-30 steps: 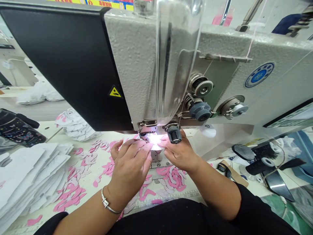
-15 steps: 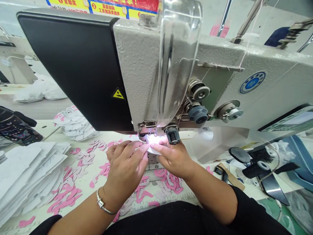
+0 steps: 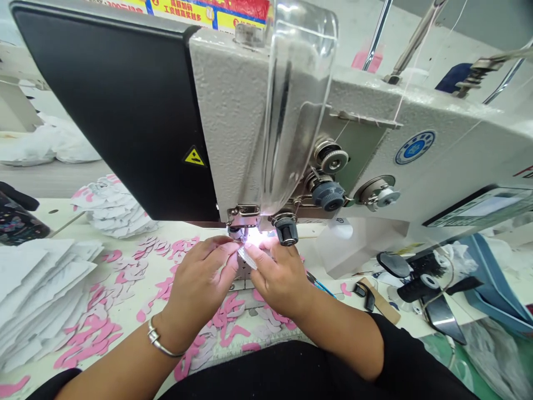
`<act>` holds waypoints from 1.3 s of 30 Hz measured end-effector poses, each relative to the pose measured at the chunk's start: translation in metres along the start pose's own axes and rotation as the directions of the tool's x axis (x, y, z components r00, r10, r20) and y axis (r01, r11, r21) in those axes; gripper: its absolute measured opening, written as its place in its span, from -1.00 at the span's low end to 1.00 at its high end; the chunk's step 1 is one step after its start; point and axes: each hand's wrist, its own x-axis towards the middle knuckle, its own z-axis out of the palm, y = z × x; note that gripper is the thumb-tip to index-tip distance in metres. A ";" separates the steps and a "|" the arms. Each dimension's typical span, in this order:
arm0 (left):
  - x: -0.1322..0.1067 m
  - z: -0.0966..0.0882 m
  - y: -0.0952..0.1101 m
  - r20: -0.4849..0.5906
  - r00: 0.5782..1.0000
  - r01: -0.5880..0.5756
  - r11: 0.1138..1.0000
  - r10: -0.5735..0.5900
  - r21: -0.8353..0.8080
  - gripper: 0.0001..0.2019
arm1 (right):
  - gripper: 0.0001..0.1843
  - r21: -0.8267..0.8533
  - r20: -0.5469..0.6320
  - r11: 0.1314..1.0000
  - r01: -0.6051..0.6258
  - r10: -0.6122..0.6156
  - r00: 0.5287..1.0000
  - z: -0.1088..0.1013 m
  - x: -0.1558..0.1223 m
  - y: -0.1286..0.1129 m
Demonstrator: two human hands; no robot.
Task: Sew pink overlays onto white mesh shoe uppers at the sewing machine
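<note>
Under the lit needle area of a sewing machine (image 3: 233,111), both hands pinch a small white dotted fabric piece (image 3: 246,258). My left hand (image 3: 204,278), with a silver bracelet (image 3: 156,336) on its wrist, is closed on the piece's left edge. From the right, my right hand (image 3: 281,275) is closed on it with the thumb on top; its other fingers are partly hidden. The presser foot (image 3: 238,232) sits just beyond the fingertips. Pink and white curved cut pieces (image 3: 229,314) lie scattered on the table around the hands.
White fabric sheets (image 3: 41,300) are stacked at the left, with a round pile of white-and-pink pieces (image 3: 116,205) behind. A black thread spool (image 3: 418,290), a phone-like dark object (image 3: 443,319) and a blue bin (image 3: 491,278) stand at the right. A ruler strip runs along the front edge.
The camera view has shifted slightly, moving the scene leftward. The fabric piece has turned between the fingers, and the right hand has drawn closer to the left.
</note>
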 end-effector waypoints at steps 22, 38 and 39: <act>-0.036 -0.025 -0.038 0.448 0.805 0.461 0.886 -0.390 -0.058 -0.73 | -0.66 0.212 -0.092 0.977 -0.034 0.054 0.994 0.008 -0.002 0.008; -0.095 -0.009 -0.085 0.230 0.715 0.697 0.697 -0.660 -0.169 -0.70 | -0.71 0.391 0.190 0.708 -0.588 0.564 0.804 0.009 0.021 0.040; -0.095 -0.008 -0.085 0.240 0.713 0.700 0.692 -0.659 -0.176 -0.70 | -0.70 0.388 0.202 0.671 -0.632 0.607 0.769 0.011 0.026 0.048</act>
